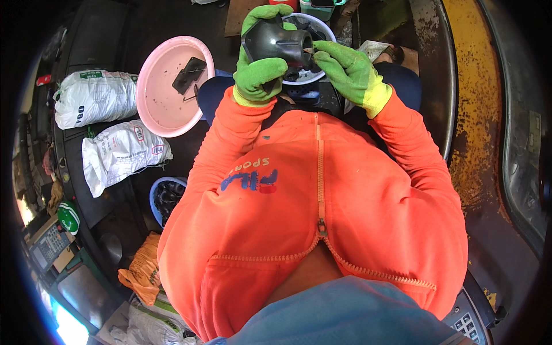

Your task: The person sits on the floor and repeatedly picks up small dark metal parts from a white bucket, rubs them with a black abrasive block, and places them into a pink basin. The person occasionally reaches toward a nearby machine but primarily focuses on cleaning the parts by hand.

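My left hand (260,76), in a green knitted glove, is wrapped round a black plastic pipe fitting (275,43). The fitting lies on its side, its narrower round mouth facing right. At that mouth, my right hand (349,72), also gloved in green with a yellow cuff, has thumb and fingers pinched together. A small brownish piece shows between its fingertips and the rim, too small to name. Just behind and below the fitting is a white basket (322,27) with dark parts in it, partly hidden by my hands.
A pink basin (150,86) holding a flat black piece stands to the left. Beside it lie two white sacks (95,100). Lower down is a blue tub (154,198) of black parts and an orange bag (142,269). A rusty yellow machine frame (477,115) runs along the right.
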The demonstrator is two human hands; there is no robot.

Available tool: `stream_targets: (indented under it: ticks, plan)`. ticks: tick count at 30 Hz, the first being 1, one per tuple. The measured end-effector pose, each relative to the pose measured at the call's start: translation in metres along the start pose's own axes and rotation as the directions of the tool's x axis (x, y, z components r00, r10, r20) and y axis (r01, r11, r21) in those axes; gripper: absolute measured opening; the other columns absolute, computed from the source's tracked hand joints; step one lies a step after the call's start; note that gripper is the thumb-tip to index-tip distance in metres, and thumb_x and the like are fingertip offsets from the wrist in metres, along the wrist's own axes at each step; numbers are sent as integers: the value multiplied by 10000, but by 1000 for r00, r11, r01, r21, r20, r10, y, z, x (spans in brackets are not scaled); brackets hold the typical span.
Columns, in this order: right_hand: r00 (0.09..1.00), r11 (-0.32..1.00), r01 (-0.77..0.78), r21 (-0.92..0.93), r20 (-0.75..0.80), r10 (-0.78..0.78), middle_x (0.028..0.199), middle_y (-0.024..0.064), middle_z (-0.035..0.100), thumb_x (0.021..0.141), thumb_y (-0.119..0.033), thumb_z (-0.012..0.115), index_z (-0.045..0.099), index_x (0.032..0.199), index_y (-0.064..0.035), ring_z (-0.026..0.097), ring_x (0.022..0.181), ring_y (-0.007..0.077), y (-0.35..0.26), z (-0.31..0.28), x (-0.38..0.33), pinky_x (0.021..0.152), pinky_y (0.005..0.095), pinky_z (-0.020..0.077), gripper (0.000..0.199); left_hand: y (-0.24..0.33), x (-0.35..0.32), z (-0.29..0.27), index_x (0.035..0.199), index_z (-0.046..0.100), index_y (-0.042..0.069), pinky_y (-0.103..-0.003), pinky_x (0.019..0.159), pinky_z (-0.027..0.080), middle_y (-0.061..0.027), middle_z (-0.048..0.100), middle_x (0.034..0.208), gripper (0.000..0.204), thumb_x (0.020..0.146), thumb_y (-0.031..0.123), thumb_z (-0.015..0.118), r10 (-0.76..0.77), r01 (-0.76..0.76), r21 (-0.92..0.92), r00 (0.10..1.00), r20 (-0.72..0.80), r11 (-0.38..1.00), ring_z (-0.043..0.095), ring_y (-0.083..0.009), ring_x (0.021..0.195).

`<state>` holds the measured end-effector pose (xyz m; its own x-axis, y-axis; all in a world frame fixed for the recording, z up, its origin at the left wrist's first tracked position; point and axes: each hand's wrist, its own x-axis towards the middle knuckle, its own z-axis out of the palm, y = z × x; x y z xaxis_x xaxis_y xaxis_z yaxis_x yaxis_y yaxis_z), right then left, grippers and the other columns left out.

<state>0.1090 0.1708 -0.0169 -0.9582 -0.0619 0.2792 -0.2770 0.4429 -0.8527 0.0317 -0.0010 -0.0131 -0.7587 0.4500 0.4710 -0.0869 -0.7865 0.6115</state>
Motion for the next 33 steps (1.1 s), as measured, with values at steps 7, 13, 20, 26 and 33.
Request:
stream_targets:
  ticks: [7, 13, 20, 26, 33]
  plan:
    - [960, 881, -277, 383, 73, 270, 961, 41, 653, 973, -192, 541, 603, 1186, -5, 597, 853, 113, -34, 5, -6, 761, 255, 494, 290, -2, 6, 13, 1312, 391, 116, -372, 982, 404, -153, 354, 1369, 786, 680, 224, 847, 179, -178, 183, 984, 6, 967, 428, -253, 1180]
    - [801, 502, -588, 634, 372, 468, 781, -23, 569, 995, -239, 488, 623, 1115, -49, 491, 648, 48, -59, -6, -7, 576, 204, 417, 262, 1, 17, -16, 1218, 415, 159, -379, 928, 419, -182, 339, 1322, 683, 669, 198, 819, 308, -471, 468, 870, 384, 748, 449, -249, 1048]
    - [810, -129, -566, 814, 578, 96, 613, -62, 350, 1019, -288, 404, 578, 1085, -36, 251, 424, 52, -34, -7, 18, 417, 214, 243, 313, 17, 19, -31, 1388, 367, 86, -399, 936, 421, -212, 288, 1436, 763, 730, 189, 741, 290, -581, 719, 814, 504, 381, 471, -267, 1090]
    - [853, 459, -520, 721, 414, 317, 647, 40, 511, 1002, -373, 420, 591, 1092, -69, 399, 436, 169, 75, -13, 80, 447, 306, 351, 360, 63, -31, -71, 1432, 352, 51, -410, 1029, 430, -141, 414, 1428, 814, 710, 52, 727, 159, -209, -31, 823, -546, 977, 495, -280, 1234]
    - [775, 854, -141, -501, 481, 410, 1113, 207, 649, 933, -427, 494, 618, 1187, -67, 612, 1022, 380, 179, 29, 51, 876, 439, 465, 457, 120, -214, -165, 1256, 553, 21, -356, 883, 513, -118, 600, 1201, 427, 911, 273, 550, 512, -33, 527, 294, -807, 849, 605, -239, 1050]
